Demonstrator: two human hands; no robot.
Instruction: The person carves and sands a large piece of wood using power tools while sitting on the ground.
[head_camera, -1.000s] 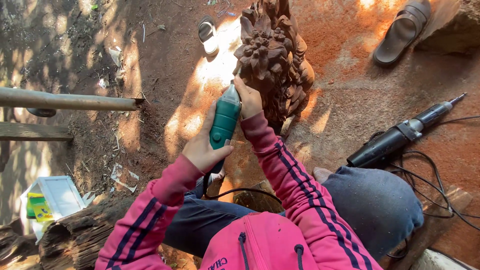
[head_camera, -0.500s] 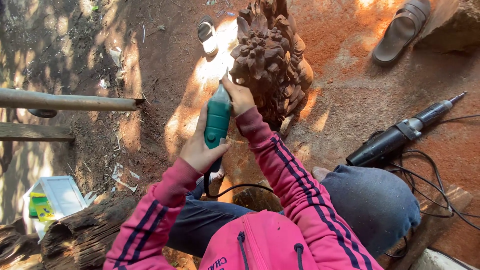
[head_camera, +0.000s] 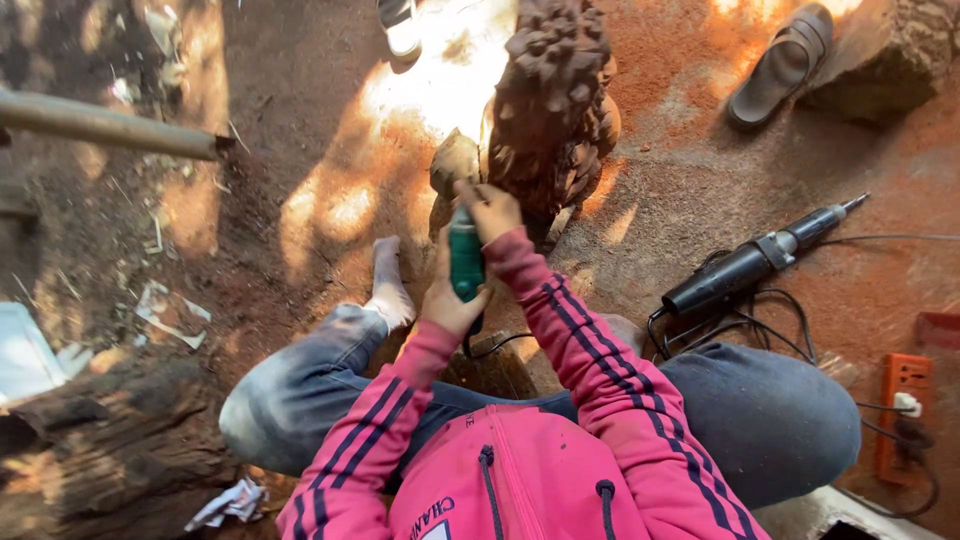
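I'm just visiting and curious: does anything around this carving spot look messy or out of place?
Reddish dust coats the ground beside the wood carving. A lone sandal lies in it, and the spare black power tool trails tangled cords across the dirt.

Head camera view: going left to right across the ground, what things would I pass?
Metal pipe → torn paper scrap → green power tool held in both hands → carved wooden piece → black rotary tool lying on the dirt → orange power strip.
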